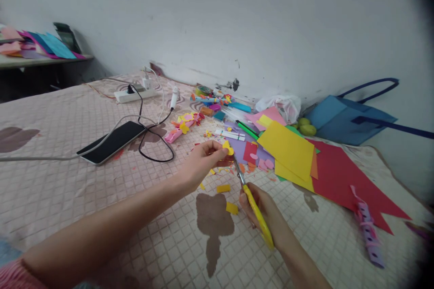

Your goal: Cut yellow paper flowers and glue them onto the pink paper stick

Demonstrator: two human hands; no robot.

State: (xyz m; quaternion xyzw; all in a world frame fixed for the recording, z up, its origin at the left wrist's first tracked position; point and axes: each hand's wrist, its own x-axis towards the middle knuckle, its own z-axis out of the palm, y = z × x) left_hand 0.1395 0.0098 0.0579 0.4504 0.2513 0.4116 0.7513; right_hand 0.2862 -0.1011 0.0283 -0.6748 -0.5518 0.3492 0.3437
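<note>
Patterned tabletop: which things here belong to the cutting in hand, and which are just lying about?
Cutting:
- yellow-handled metal scissors, right hand
- small yellow paper piece, left hand
- probably large yellow paper sheets

Apparently just lying about:
- flat black slab
- white plastic power strip
- blue bag with dark handles

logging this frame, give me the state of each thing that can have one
Left hand: pinching yellow cutout
Right hand: gripping scissors
Scissors: tips at the cutout
Phone: lying flat, screen dark
Power strip: plugs inserted
Red sheet: flat, edge notched
Blue bag: slumped against wall
</note>
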